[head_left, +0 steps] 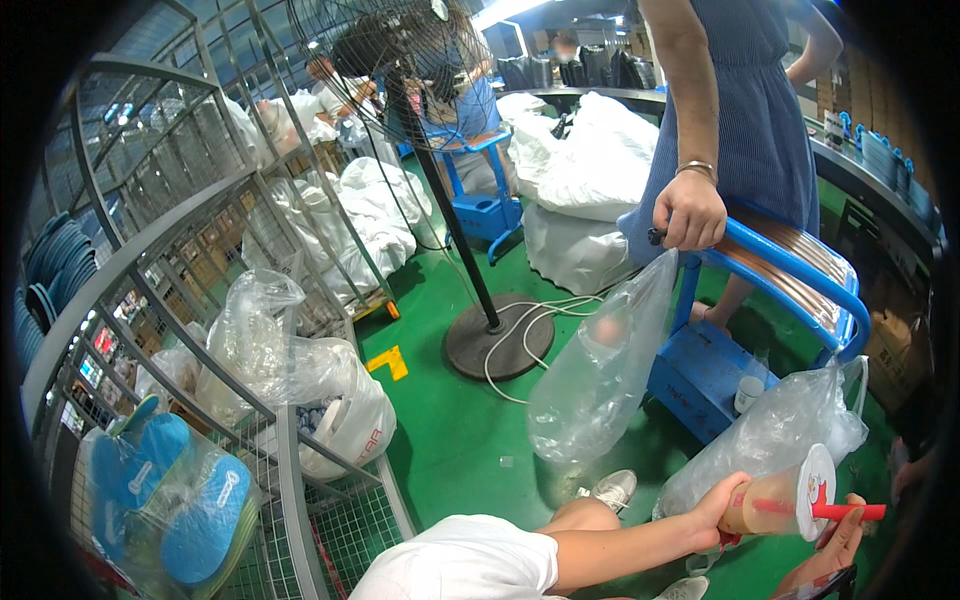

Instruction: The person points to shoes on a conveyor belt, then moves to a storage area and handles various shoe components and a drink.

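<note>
My left hand [718,507] is wrapped round a clear plastic drink cup [765,503] with a milky-brown drink inside. The cup lies tilted almost on its side, its white printed lid [817,490] facing right. A thick red straw [855,511] sticks out through the lid. Against the straw, just beyond the lid, the fingers of my right hand [840,543] are pinched. A dark band circles my right wrist. Some red shows beneath the cup by my left fingers; I cannot make out what it is.
A person in a blue dress rests a hand [692,210] by a blue chair [790,270]. Clear plastic bags [605,370] hang and lie beside it. A black fan stand [497,338] with loose cable stands ahead. At left, a metal cage cart [285,470] holds bagged blue soles [205,520].
</note>
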`<act>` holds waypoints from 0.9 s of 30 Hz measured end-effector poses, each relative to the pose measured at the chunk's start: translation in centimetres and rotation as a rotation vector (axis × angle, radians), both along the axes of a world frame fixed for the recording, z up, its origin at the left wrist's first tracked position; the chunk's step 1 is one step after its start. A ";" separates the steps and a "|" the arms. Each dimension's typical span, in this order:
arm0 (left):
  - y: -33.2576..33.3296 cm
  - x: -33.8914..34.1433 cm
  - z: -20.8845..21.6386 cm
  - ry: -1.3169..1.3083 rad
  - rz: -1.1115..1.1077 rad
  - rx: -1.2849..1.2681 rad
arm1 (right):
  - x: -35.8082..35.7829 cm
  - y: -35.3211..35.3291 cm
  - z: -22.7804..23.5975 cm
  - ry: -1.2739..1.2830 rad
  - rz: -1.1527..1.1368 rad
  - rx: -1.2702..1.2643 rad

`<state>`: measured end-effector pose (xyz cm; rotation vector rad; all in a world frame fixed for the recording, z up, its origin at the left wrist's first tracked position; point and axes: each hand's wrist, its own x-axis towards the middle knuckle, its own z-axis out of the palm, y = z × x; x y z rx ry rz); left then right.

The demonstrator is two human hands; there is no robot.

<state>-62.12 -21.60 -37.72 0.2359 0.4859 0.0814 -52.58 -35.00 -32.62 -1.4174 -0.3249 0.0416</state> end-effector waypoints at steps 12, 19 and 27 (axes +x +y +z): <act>-0.3 0.2 -0.1 0.017 -0.052 0.013 | -1.3 0.4 0.3 -0.256 -0.010 -0.017; 0.3 0.1 -1.1 -0.022 -0.045 0.031 | -0.9 -1.6 1.9 -0.179 0.105 -0.120; 0.0 0.4 -1.8 0.006 -0.038 0.091 | -1.9 1.3 1.0 -0.048 0.046 0.169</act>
